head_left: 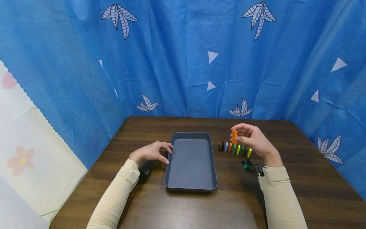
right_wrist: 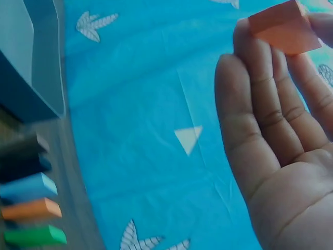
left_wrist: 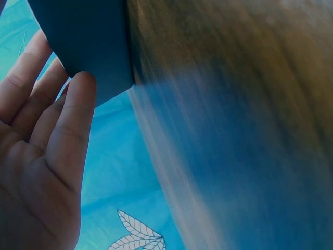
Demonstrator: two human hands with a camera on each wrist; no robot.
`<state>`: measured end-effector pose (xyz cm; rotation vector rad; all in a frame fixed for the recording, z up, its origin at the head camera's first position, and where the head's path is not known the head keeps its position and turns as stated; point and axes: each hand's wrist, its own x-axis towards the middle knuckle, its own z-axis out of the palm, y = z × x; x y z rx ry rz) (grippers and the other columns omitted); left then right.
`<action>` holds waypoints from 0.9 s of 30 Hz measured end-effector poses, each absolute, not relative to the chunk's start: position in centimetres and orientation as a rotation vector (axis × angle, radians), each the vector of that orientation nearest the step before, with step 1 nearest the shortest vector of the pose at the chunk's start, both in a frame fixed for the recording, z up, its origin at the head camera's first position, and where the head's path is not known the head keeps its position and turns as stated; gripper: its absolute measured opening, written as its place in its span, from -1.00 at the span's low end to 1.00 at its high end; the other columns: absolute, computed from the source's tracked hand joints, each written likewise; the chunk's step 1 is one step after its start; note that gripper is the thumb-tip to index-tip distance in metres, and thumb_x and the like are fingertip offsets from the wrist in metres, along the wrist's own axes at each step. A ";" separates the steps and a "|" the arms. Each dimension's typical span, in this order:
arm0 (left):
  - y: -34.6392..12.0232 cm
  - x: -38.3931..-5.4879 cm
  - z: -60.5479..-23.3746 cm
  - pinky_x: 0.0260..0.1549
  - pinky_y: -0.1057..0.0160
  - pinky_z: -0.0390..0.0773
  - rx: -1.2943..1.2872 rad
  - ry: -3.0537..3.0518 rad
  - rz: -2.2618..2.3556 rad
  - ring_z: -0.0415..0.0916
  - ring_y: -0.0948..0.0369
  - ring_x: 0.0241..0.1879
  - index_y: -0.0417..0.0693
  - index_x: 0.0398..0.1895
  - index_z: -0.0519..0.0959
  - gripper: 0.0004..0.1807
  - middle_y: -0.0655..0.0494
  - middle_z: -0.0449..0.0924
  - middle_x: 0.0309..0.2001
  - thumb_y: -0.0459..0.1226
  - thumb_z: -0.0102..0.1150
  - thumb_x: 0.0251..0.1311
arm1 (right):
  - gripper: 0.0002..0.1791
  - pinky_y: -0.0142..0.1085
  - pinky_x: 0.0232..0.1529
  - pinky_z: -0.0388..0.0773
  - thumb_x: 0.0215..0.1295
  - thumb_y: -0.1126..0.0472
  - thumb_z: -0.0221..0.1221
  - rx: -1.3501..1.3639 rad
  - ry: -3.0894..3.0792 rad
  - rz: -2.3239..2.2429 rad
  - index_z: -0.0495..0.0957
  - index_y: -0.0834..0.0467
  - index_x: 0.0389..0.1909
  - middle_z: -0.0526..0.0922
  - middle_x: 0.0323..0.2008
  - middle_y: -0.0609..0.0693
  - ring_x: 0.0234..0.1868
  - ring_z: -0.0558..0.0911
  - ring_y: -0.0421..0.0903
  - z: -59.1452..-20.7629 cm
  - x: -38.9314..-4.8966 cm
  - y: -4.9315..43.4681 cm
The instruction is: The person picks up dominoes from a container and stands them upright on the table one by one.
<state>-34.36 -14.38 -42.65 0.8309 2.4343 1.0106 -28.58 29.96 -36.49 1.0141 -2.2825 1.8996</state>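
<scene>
My right hand [head_left: 254, 140] pinches an orange domino block [head_left: 234, 136] between thumb and fingertips, held upright above a row of domino blocks [head_left: 238, 149]. In the right wrist view, the same orange block [right_wrist: 285, 28] sits at the fingertips. The row runs left to right in brown, black, blue, orange, green and yellow pieces, standing on edge. My left hand [head_left: 152, 152] is at the left side of a dark grey rectangular tray [head_left: 190, 165], its relaxed fingers and thumb at the rim. The left wrist view has the fingertips against the tray wall [left_wrist: 93, 41].
The tray lies in the middle of a brown wooden table [head_left: 228, 203], left of the row. A blue curtain [head_left: 183, 63] with leaf prints hangs behind the table and along its sides. Pale floral cloth [head_left: 34, 152] hangs at the left.
</scene>
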 end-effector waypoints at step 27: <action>-14.2 -34.2 -42.6 0.35 -0.13 0.39 0.835 2.422 1.017 0.30 -0.12 0.43 -0.12 -0.03 0.66 -0.61 -0.07 0.41 0.41 -0.21 0.50 0.07 | -0.76 -0.51 -0.16 0.67 0.38 0.42 0.17 0.602 -2.412 1.673 0.50 0.13 -0.01 0.75 -0.22 -0.25 -0.21 0.73 -0.31 -39.0 -27.9 37.5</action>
